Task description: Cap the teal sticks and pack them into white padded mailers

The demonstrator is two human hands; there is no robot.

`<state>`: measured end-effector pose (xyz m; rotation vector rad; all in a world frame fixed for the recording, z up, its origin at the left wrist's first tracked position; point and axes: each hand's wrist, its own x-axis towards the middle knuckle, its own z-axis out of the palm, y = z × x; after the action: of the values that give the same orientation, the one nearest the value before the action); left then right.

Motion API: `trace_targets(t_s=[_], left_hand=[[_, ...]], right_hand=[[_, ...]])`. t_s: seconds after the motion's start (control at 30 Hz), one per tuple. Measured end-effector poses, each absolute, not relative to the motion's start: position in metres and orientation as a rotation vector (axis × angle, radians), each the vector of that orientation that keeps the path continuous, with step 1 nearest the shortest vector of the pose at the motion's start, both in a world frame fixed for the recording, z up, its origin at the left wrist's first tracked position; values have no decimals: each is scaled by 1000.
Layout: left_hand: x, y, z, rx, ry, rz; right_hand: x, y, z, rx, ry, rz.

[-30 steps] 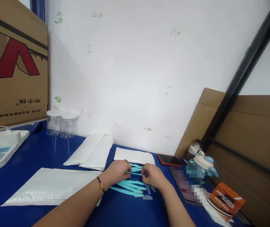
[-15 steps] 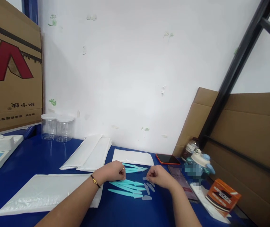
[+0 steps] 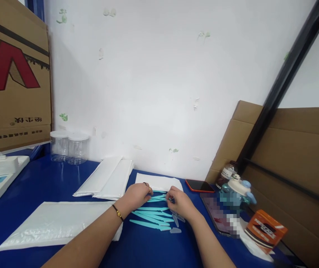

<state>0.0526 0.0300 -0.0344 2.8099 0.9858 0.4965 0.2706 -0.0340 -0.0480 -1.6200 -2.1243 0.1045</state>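
My left hand (image 3: 140, 196) and right hand (image 3: 182, 203) have closed in on razors (image 3: 158, 198) beside the envelope (image 3: 159, 181), fingers curled; pinch unconfirmed

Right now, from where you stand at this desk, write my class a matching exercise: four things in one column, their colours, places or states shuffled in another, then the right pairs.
Things
1. Thin tools
2. Jars
3. Power strip
4. Small box

Descriptions
A. Clear, with white lids
B. Orange, at the right
C. Turquoise, lying flat
D. White, at the far left, with a plug in it

Right pairs: 1-C, 2-A, 3-D, 4-B
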Motion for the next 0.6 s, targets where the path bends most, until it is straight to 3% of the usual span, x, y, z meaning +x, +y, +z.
trace_targets(t_s=[0.37, 0.6], left_hand=[[52, 22, -21, 2789, 916, 446], [52, 11, -10, 2750, 876, 354]], right_hand=[[278, -45, -35, -1481, -2095, 383], [288, -49, -38, -1504, -2038, 733]])
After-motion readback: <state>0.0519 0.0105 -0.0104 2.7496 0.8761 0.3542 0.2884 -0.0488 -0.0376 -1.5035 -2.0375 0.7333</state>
